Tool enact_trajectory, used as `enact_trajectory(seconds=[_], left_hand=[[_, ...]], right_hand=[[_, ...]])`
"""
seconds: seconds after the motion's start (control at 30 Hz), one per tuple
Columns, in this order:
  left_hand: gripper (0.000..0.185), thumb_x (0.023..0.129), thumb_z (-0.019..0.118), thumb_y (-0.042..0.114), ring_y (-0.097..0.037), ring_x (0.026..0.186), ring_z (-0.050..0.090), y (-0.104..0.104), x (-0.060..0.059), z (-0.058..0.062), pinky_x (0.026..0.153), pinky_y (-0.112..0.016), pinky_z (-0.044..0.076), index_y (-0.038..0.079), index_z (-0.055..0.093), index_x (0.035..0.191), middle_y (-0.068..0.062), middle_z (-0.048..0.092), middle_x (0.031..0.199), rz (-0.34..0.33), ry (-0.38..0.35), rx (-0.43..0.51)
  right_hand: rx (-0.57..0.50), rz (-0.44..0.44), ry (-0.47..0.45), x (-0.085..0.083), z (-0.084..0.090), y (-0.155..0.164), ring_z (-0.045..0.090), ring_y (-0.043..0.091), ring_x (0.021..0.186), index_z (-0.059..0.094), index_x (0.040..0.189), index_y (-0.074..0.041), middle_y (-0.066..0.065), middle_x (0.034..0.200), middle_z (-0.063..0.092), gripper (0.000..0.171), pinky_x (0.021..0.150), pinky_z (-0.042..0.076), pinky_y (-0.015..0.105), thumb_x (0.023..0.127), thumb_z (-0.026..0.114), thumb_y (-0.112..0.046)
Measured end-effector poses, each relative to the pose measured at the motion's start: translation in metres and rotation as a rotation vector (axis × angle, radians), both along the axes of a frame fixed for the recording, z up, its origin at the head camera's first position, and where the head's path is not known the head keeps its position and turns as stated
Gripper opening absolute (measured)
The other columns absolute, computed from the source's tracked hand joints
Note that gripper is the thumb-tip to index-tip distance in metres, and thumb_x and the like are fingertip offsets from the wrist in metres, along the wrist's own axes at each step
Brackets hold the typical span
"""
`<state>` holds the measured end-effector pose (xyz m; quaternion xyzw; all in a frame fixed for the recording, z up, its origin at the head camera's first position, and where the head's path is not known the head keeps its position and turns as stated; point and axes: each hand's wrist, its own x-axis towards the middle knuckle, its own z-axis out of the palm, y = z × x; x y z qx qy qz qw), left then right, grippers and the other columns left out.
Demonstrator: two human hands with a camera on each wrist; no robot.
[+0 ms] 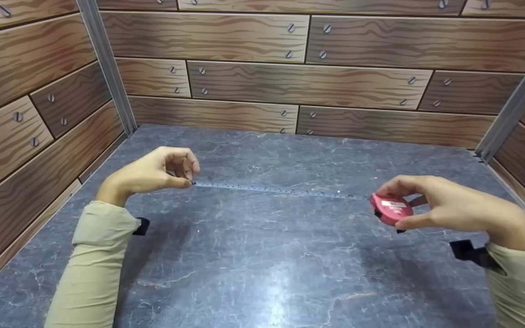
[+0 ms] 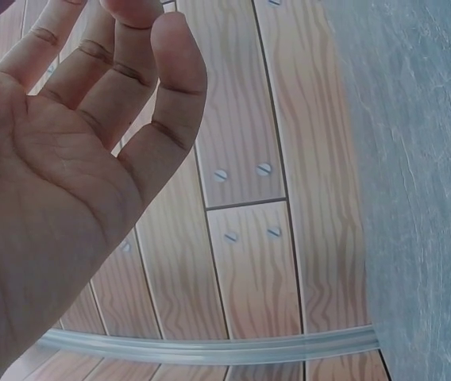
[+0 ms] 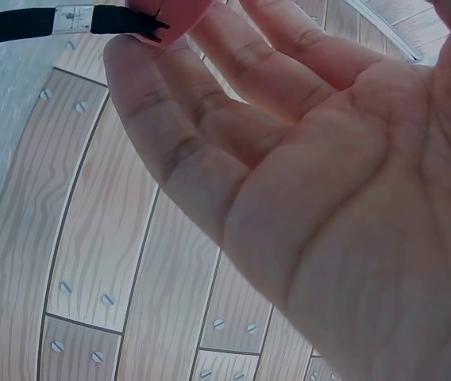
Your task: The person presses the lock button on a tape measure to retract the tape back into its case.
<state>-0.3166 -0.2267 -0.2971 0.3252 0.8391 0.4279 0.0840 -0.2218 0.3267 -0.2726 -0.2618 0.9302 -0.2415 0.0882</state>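
Observation:
In the head view a red tape measure with a pale label is gripped between the thumb and fingers of my right hand. Its pale blade stretches out leftward above the table. My left hand pinches the dark end hook between thumb and fingers. The right wrist view shows the red case at the fingertips, with a black strap hanging from it. In the left wrist view the palm and bent fingers show, while the pinched hook is out of frame.
A dark grey marble-patterned table lies beneath both hands. Wood-plank-patterned walls enclose it at the back and sides, with grey metal posts at the corners. Black wrist mounts stick out at both cuffs.

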Motion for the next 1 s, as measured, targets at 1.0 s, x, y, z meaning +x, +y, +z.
enact_trajectory(seconds=[1.0], left_hand=[[0.023, 0.090, 0.076, -0.007, -0.014, 0.081, 0.067, 0.0075, -0.0004, -0.0012, 0.077, -0.024, 0.057, 0.003, 0.068, 0.109, -0.005, 0.069, 0.089, -0.007, 0.006, -0.026]], right_hand=[[0.011, 0.015, 0.027, -0.0028, -0.0027, -0.0082, 0.068, 0.011, 0.120, 0.066, 0.140, -0.020, -0.006, 0.132, 0.072, 0.054, 0.098, 0.057, 0.024, 0.092, 0.086, -0.033]])
